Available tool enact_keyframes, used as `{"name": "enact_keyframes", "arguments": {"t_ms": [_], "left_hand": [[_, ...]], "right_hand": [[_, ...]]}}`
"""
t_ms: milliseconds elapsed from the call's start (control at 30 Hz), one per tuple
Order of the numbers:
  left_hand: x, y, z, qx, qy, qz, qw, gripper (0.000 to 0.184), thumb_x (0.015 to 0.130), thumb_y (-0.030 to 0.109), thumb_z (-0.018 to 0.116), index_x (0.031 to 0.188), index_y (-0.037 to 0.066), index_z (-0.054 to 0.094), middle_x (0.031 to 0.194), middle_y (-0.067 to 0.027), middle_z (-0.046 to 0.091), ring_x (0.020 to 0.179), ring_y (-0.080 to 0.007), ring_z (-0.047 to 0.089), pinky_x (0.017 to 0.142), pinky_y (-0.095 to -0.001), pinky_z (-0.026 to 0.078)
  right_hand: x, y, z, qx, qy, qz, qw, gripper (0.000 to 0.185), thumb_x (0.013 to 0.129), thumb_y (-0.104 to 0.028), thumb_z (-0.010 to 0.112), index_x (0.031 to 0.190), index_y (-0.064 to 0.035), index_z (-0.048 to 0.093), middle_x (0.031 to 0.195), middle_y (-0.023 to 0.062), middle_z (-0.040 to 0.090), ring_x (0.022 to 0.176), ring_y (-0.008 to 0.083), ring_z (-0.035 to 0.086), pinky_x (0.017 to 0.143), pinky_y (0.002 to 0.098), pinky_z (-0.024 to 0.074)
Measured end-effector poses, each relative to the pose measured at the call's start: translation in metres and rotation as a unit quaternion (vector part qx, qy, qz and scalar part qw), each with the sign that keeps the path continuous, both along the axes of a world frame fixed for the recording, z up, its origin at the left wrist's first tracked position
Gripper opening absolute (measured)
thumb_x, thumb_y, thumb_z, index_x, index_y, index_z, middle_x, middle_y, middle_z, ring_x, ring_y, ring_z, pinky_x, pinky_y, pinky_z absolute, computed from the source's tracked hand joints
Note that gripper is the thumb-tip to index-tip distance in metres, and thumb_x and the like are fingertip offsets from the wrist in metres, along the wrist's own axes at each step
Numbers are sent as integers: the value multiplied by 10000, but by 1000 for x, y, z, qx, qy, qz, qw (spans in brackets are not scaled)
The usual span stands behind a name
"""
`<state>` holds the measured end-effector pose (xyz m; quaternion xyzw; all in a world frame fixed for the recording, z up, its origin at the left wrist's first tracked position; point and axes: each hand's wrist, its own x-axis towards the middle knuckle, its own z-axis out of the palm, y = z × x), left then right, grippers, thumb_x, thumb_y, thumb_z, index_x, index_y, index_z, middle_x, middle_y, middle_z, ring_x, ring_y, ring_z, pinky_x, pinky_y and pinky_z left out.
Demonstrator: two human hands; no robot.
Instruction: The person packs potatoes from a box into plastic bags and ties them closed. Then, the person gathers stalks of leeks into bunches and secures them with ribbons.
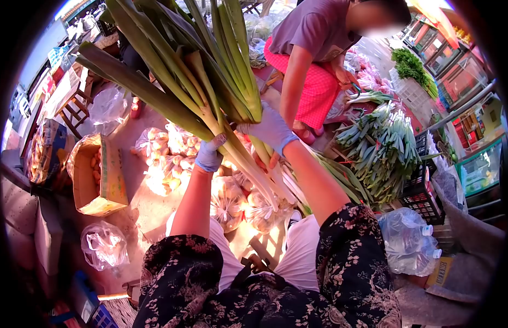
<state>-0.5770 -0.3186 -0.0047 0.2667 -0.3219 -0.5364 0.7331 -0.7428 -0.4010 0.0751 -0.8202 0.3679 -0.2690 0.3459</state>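
Large leeks with long green leaves (172,71) and white stalks (248,169) stand up in front of me, slanting. My left hand (210,154), in a bluish glove, is closed round the stalks on the left side. Higher and to the right, my right hand (267,128), gloved too, grips the leeks where the leaves spread. Some bare fingers show just below my right hand; whose they are is hard to tell. Tied clear bags of onion-like vegetables (226,202) lie on the ground beneath the stalks.
A person in pink trousers (308,82) bends at the upper right. Beside them lies a heap of leeks (382,147) near black crates (420,191). An open carton (101,175) stands left. Clear plastic bottles (409,240) are at lower right, a crumpled bag (104,245) at lower left.
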Motion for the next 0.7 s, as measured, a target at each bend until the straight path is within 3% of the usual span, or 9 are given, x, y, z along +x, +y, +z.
{"name": "enact_keyframes", "arguments": {"t_ms": [67,167,200,300,367,533,600,633,700], "left_hand": [[2,3,3,-25,-4,-12,1000,574,668,174,679,1166,40,427,1008,-79,527,928,-227,533,865,-368,439],[9,7,7,-59,-6,-33,998,578,671,186,675,1170,37,423,1047,-91,524,954,-226,525,865,-363,438],[10,10,17,-68,-5,-36,997,580,673,195,675,1171,37,422,1058,-94,522,960,-225,524,865,-360,436],[31,13,15,-75,-13,-16,997,574,703,241,659,1177,36,410,1081,-102,523,971,-213,527,885,-365,429],[48,18,14,-37,-23,31,999,545,715,230,642,1169,35,413,1076,-103,525,970,-209,526,893,-371,427],[53,18,5,9,-2,66,998,515,706,164,644,1148,28,420,1047,-108,535,978,-231,533,909,-368,428],[42,22,6,66,1,52,996,514,704,165,643,1150,31,426,1068,-110,530,991,-241,530,891,-352,439],[43,17,-16,53,-20,55,997,470,758,189,609,1165,40,425,1091,-100,526,996,-228,526,889,-343,435],[27,16,-21,69,2,49,996,453,744,163,636,1137,36,450,1079,-73,529,955,-177,530,810,-321,464]], "right_hand": [[9,-16,-4,276,-133,111,945,364,715,-182,711,1006,-6,582,882,78,622,788,162,582,711,284,450],[7,-17,-13,288,-210,114,927,303,696,-162,736,947,-39,619,816,-2,611,717,78,539,644,229,435],[5,-8,-11,280,-275,91,915,279,704,-147,725,942,-48,619,793,-4,610,693,83,542,605,218,430],[-25,1,-3,295,-237,29,925,278,716,-129,712,960,-48,607,803,-2,612,719,94,551,605,223,436],[-50,11,16,370,-264,83,887,378,699,-146,720,1033,-53,570,845,29,613,696,132,565,607,245,448],[-47,33,12,334,-336,169,864,527,671,-155,735,1136,-54,509,967,45,598,815,166,566,687,263,460],[-24,50,2,286,-345,166,878,565,660,-147,743,1160,-50,497,1028,35,583,897,162,545,755,267,447],[-19,52,-7,343,-314,182,866,601,650,-124,749,1184,-47,485,1102,18,554,1000,156,493,855,265,394],[-9,61,-28,344,-285,150,882,473,676,-128,742,1106,-40,565,1044,14,597,956,111,517,851,250,394]]}}
